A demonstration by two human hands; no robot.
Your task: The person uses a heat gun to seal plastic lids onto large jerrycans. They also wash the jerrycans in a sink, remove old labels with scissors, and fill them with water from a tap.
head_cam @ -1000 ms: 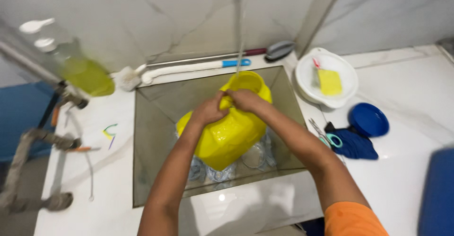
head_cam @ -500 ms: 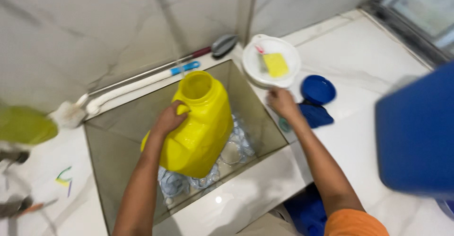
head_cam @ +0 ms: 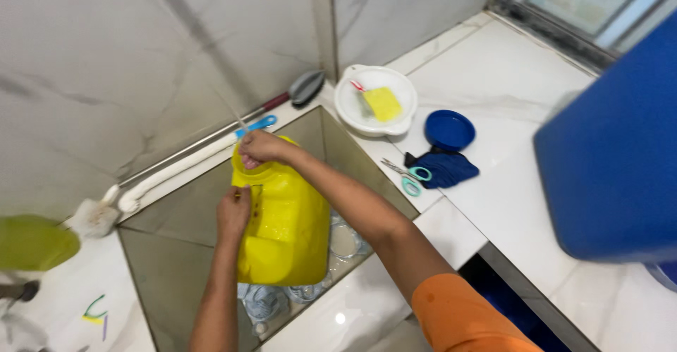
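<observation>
Jug (head_cam: 285,218), one, yellow, stands tilted in the sink (head_cam: 176,267), over a few clear things on the sink floor that it largely hides. Left hand (head_cam: 233,213) presses flat against the jug's side, fingers together. Right hand (head_cam: 259,147) is curled over the jug's mouth at the top; whether it grips anything there I cannot tell, since the fingers hide the opening. A thin stream of water falls onto that hand.

On the counter to the right lie one pair of scissors (head_cam: 407,176) with teal handles, one dark blue cloth (head_cam: 444,167) just beside them, and one blue lid (head_cam: 449,129) beyond the cloth. Further back sits one white bowl (head_cam: 356,109) holding a yellow sponge (head_cam: 383,102) and a small red-tipped thing too small to make out.

Along the wall lie two long-handled tools: a white brush (head_cam: 169,176) and a ladle (head_cam: 303,88).

A big blue container (head_cam: 613,155) is cut off at the right edge. A green bottle (head_cam: 35,241) is blurred and cut off at the left.
</observation>
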